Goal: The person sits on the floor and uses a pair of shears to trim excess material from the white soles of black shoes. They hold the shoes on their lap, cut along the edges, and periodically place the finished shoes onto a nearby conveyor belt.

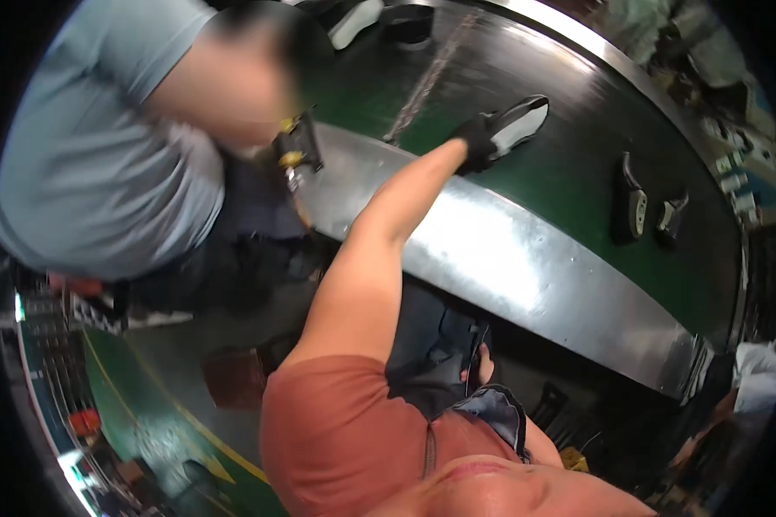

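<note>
My left arm reaches out over a metal ledge [491, 246]. In a black glove, my left hand [476, 146] is closed around one end of a black shoe [519, 127], whose pale sole is turned partly toward me. The shoe is over the dark green conveyor surface [552, 177]. My right hand [485, 366] is low by my lap, below the ledge, with its fingers curled next to dark cloth. Shadow hides what it holds, if anything.
Two shoes, one [634, 202] beside another [671, 215], lie farther right on the conveyor. Another shoe [353, 23] and a black object [408, 24] are at its far left. A co-worker in a blue-grey shirt [116, 164] is close on my left, near a yellow-and-black fitting [297, 146].
</note>
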Motion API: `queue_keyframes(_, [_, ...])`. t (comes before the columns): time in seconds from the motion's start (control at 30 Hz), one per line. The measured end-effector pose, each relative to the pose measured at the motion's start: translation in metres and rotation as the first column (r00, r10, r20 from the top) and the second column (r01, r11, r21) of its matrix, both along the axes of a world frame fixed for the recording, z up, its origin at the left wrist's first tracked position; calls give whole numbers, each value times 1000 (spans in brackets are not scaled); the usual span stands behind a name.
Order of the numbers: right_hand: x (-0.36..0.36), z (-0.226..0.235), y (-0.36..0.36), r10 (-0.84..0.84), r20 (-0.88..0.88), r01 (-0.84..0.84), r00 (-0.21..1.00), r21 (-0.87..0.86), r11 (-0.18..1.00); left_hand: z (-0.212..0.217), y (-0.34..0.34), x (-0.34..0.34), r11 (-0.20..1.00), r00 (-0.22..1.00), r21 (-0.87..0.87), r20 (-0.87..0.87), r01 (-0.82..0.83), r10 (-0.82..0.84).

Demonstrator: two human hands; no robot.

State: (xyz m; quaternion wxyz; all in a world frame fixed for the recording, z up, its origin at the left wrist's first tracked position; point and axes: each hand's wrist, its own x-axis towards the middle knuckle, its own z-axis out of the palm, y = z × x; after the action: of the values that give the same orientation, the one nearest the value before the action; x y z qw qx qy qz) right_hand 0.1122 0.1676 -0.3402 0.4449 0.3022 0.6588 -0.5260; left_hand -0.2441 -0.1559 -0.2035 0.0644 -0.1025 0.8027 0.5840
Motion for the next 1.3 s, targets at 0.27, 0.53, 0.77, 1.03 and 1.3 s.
queue_keyframes(0.27, [51, -8, 10, -232, -174, 220, 957, -85, 972, 35, -5, 278, 658, 921, 746, -177, -105, 348])
queue_keyframes(0.53, [113, 65, 24, -324, -418, 192, 849, -327, 925, 3, 22, 443, 993, 757, 54, -644, -100, 111])
queue_keyframes(0.77, [140, 166, -11, -102, -574, -108, 812, -319, 941, 9, 79, 398, 944, 955, 266, -270, 195, -121])
queue_keyframes(1.03, [112, 78, -39, -163, -705, -172, 690, -379, 909, -65, 107, 334, 820, 920, 422, -238, 386, -311])
queue_keyframes(1.3, [92, 135, -40, -205, -257, -38, 945, -705, 708, -42, 118, 329, 683, 898, 603, -396, 413, -194])
